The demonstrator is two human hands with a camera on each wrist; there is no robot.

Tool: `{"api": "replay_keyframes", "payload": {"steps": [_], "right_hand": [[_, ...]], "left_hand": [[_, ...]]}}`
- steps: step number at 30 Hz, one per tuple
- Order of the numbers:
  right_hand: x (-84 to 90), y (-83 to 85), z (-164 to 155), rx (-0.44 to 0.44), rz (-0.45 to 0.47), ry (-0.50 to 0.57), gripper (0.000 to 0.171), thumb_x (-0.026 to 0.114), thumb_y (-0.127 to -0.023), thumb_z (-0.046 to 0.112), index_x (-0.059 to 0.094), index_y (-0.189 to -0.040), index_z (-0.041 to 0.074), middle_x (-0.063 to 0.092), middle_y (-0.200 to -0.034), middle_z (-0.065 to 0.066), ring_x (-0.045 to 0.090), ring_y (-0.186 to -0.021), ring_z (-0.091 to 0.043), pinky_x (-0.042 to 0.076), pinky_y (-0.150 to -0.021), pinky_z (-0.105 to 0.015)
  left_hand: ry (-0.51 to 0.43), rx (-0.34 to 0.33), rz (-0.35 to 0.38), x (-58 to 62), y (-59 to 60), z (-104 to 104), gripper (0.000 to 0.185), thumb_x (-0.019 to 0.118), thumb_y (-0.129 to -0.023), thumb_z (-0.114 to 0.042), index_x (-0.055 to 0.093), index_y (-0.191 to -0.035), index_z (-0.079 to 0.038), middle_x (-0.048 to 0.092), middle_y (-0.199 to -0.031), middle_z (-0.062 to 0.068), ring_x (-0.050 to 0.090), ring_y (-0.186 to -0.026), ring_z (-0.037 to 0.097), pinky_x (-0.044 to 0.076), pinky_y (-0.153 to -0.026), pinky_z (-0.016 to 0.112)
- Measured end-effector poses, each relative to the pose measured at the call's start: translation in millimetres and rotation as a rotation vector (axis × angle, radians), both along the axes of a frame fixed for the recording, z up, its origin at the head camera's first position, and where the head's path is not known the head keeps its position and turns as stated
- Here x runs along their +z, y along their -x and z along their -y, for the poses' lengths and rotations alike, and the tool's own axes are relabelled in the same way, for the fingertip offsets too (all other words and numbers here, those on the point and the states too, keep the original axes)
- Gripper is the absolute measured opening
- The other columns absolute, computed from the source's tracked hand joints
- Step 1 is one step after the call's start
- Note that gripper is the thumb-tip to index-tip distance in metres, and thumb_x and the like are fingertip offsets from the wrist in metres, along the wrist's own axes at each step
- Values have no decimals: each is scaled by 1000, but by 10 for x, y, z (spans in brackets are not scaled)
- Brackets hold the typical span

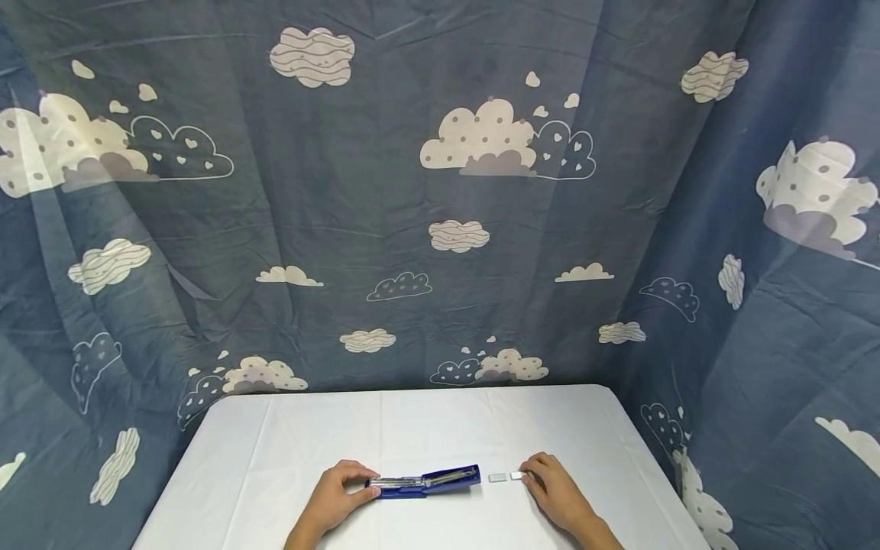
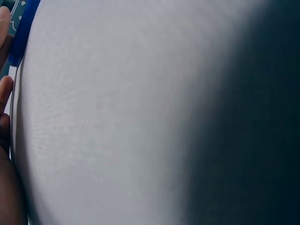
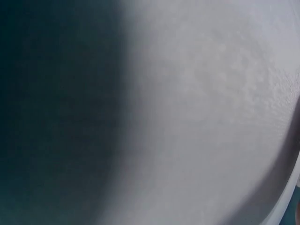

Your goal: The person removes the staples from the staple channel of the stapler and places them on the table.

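On the smooth white table [image 1: 426, 428], before wrinkled cloud-print blue cloth [image 1: 385, 191], our left hand [image 1: 340, 489] grips the opened blue stapler [image 1: 426, 482]; our right hand [image 1: 550, 481] seemingly pinches 1 of 2 silvery staple strips [image 1: 517, 475].

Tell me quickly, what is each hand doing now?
Left hand: grips the end of the blue stapler.
Right hand: fingertips pinch a small staple strip on the table.
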State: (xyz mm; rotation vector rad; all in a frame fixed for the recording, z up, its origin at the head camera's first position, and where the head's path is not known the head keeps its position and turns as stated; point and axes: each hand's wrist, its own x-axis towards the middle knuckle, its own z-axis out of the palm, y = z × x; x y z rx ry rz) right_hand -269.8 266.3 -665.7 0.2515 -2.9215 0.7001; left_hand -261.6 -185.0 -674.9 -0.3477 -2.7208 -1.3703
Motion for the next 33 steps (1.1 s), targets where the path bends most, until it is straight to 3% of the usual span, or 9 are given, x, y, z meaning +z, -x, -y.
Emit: {"api": "replay_keyframes", "payload": {"steps": [5,14,21,25,30,33], "right_hand": [[22,6,19,-6,-22,-23,10,73,-96,20,74,-106,23,64,-111,9,61,-110,-12,56,-98,-38],[45,-28,-36,-48,29,12,21,74,-94,17,72,-115,17,65,-124,-3,62,-125,-29,49,-108,-51],[83,-38,-33,-49,86,40,36,74,-93,22,66,-127,16,63,-136,-5,57,-134,-33,44,-113,-54],[78,-78,6,-5,134,15,46,75,-91,27,61,-134,14,61,-140,-6,55,-137,-33,43,-113,-55],[103,-161,16,47,169,-11,56,76,-90,33,57,-139,15,59,-142,-6,56,-136,-33,45,-111,-55],[193,-197,-30,68,150,-21,57,76,-90,33,56,-140,15,59,-142,-5,56,-135,-33,47,-110,-55]], "left_hand": [[0,1,-10,-7,31,-21,22,87,-80,-45,81,-99,-35,70,-104,-16,62,-106,8,52,-99,38],[1,-9,-21,-25,72,-105,23,87,-80,-46,80,-99,-35,70,-102,-17,62,-105,7,52,-99,37],[4,-48,-23,-30,156,-86,27,86,-81,-47,80,-104,-33,71,-106,-17,62,-108,9,52,-101,38],[23,-80,22,-74,115,7,37,84,-83,-48,78,-114,-29,72,-115,-13,64,-116,16,51,-104,39],[61,-101,97,-114,13,115,62,81,-84,-54,69,-132,-16,69,-133,2,59,-130,36,46,-109,56],[96,-100,127,-84,-25,142,78,79,-83,-59,59,-143,-12,61,-145,8,53,-138,40,41,-112,62]]}}
